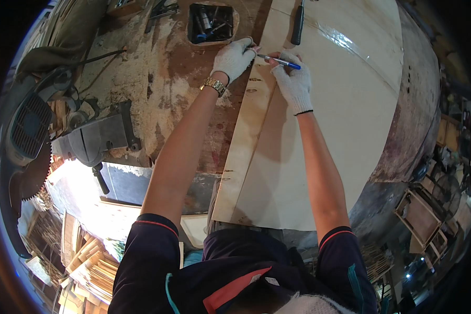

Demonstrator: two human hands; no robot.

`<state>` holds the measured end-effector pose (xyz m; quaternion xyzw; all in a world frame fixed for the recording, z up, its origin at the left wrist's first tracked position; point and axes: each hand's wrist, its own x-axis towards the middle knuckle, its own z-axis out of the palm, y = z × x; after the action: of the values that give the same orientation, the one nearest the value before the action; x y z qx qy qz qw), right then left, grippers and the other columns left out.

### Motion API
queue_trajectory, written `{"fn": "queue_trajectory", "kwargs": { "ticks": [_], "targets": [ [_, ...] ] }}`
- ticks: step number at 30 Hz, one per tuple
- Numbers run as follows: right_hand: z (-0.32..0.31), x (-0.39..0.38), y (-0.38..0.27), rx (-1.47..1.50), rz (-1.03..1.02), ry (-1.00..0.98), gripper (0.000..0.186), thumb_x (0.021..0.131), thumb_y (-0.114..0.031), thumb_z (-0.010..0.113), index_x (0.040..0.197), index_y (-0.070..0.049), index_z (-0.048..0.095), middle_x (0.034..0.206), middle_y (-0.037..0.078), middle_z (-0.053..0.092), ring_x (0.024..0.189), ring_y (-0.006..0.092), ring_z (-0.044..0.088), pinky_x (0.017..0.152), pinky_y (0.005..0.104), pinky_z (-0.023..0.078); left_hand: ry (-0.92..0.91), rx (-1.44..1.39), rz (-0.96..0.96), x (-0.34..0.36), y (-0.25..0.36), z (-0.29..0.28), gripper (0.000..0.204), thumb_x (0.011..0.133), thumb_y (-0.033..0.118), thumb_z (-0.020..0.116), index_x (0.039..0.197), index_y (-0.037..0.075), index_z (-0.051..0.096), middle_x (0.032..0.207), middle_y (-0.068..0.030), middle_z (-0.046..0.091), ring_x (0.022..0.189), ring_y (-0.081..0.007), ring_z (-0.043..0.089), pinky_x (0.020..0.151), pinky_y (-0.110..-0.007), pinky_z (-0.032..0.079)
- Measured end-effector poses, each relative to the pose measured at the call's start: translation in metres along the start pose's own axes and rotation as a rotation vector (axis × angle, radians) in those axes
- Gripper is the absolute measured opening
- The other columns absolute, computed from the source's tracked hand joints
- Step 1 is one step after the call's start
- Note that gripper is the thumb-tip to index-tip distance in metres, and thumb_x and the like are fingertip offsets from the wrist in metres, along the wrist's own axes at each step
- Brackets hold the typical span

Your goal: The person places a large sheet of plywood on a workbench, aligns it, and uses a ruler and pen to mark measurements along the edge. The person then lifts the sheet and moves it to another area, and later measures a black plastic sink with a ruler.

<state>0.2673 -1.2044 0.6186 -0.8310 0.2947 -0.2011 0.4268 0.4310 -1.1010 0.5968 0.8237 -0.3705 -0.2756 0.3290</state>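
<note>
A large pale plywood sheet (340,120) lies on the worn workbench, with a lighter wood strip (246,120) along its left side. My right hand (294,83), in a white knit glove with bare fingertips, grips a marker pen (283,61). Its blue end points right, and its tip points left toward the strip's edge. My left hand (233,58), gloved the same way, has thumb and finger pinched together at that edge, close to the pen tip. What lies between these fingers is too small to make out.
Beyond my left hand sits a black tray (190,23) of small tools. A black-handled tool (298,26) rests on the sheet near shiny clear tape (337,37). On the left stand a saw with a toothed blade (34,175) and a grey metal fixture (91,138).
</note>
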Motion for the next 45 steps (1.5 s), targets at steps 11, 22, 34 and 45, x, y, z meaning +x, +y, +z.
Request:
{"fn": "queue_trajectory", "kwargs": {
  "ticks": [11,22,34,45],
  "targets": [
    [0.003,0.002,-0.002,-0.168,-0.034,0.036,0.017,0.089,-0.029,0.068,0.095,-0.015,0.075,0.089,0.007,0.071,0.095,0.0317,0.059,0.096,0.0416,0.042,0.008,0.028,0.007,0.000,0.001,0.002,0.038,0.098,0.048,0.058,0.113,0.014,0.070,0.108,-0.0146,0.074,0.100,-0.0370,0.069,0.085,-0.046,0.053],
    [0.003,0.002,-0.004,-0.172,0.011,0.023,0.021,0.091,-0.024,0.072,0.101,-0.006,0.075,0.090,0.010,0.072,0.094,0.0284,0.060,0.090,0.0385,0.047,-0.005,0.021,-0.003,0.001,0.003,0.001,0.039,0.098,0.048,0.059,0.112,0.013,0.070,0.109,-0.0143,0.074,0.101,-0.0371,0.069,0.085,-0.046,0.053],
    [-0.005,-0.008,0.005,-0.107,0.063,0.083,0.017,0.090,-0.014,0.075,0.103,-0.003,0.075,0.089,0.007,0.072,0.090,0.0183,0.064,0.083,0.0307,0.049,0.016,0.024,0.011,0.004,-0.004,0.005,0.041,0.098,0.049,0.058,0.113,0.013,0.070,0.108,-0.0143,0.074,0.100,-0.0356,0.069,0.085,-0.045,0.053],
    [-0.029,-0.018,0.007,-0.187,0.162,0.137,0.014,0.088,-0.026,0.068,0.092,-0.013,0.074,0.086,0.009,0.073,0.086,0.0324,0.066,0.084,0.0405,0.052,-0.009,0.036,-0.018,0.004,-0.002,0.004,0.047,0.098,0.052,0.057,0.115,0.011,0.070,0.108,-0.0140,0.074,0.102,-0.0331,0.069,0.087,-0.043,0.051]
  ]
}}
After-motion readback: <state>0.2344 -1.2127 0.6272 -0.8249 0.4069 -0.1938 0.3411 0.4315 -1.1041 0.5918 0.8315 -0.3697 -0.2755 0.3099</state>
